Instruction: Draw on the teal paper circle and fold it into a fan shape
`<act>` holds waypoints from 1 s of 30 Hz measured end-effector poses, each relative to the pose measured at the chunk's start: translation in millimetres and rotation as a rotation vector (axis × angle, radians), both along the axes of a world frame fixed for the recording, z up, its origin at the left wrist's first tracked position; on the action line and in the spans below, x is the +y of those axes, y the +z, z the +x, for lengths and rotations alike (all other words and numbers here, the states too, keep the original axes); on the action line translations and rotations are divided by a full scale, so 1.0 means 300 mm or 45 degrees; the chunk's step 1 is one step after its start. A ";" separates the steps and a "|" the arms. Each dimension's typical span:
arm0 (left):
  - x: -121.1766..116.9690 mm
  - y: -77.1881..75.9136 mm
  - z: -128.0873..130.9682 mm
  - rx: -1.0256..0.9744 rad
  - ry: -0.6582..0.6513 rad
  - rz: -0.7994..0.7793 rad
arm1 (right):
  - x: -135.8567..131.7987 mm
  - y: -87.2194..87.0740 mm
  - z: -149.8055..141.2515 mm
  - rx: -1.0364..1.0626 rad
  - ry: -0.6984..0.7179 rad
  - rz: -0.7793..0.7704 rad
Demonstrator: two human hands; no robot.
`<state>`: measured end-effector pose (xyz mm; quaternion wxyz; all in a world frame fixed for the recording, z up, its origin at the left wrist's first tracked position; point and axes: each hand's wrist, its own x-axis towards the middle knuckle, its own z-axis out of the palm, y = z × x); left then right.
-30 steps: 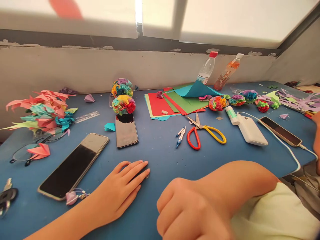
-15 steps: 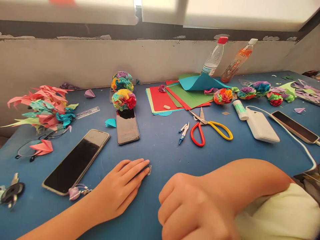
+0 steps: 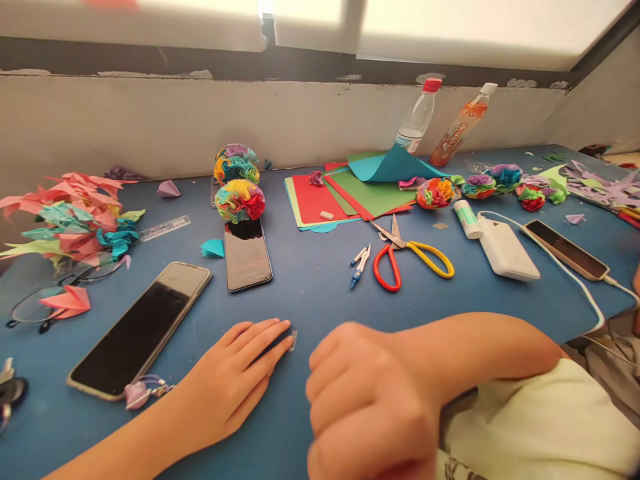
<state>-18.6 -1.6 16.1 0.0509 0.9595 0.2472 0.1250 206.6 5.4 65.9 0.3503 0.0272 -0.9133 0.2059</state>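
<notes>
Left hand (image 3: 243, 373) flat on blue table (image 3: 310, 287), small clear scrap (image 3: 294, 341) at fingertips (image 3: 285, 345). Right hand (image 3: 370, 393) curled into fist, palm hidden. Beyond: scissors (image 3: 399, 243), blades apart, compass (image 3: 359, 267) just beside. Paper ball (image 3: 241, 200) at far end of black phone (image 3: 249, 261). Coloured sheets (image 3: 314, 197) near bottles.

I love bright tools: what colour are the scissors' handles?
The scissors have one red handle and one yellow handle, clear in the head view.
</notes>
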 end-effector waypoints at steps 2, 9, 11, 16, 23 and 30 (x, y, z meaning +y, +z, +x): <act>0.001 -0.002 -0.001 -0.024 -0.007 0.006 | 0.057 0.029 0.048 -0.158 -0.337 0.009; 0.002 -0.007 -0.004 -0.037 -0.005 0.012 | 0.308 0.019 0.529 -1.142 -2.123 0.192; 0.002 -0.009 -0.004 -0.040 0.000 0.008 | 0.352 -0.014 0.662 -1.465 -2.304 -0.060; 0.002 -0.012 -0.002 -0.054 0.007 0.003 | 0.410 -0.070 0.793 -1.716 -2.329 -0.290; 0.002 -0.011 -0.003 -0.029 -0.003 0.005 | 0.415 -0.080 0.799 -1.689 -2.334 -0.431; 0.002 -0.003 -0.003 -0.015 0.007 -0.003 | 0.412 -0.064 0.885 -1.488 -2.180 -0.641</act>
